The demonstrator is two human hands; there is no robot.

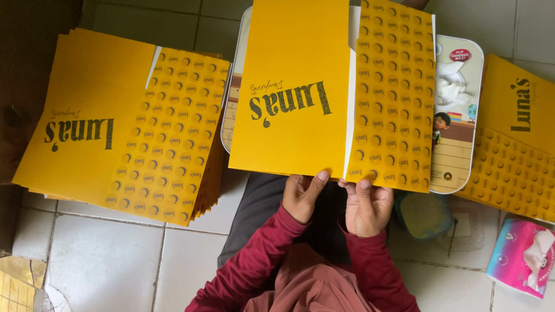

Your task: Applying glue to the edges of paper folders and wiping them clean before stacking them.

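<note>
A seated person's left hand (302, 193) and right hand (365, 203) pinch the near edge of a yellow folded card sheet (300, 86), thumbs on top, holding it flat over a white tray (459, 144) as if to line up its flaps. One stack of similar sheets (115, 127) lies left, another (517, 144) right; one tissue pack (523, 254) sits nearby.

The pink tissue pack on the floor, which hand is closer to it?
Right. The right hand is nearer the pink tissue pack; the left hand is farther away, beyond the right one.
</note>
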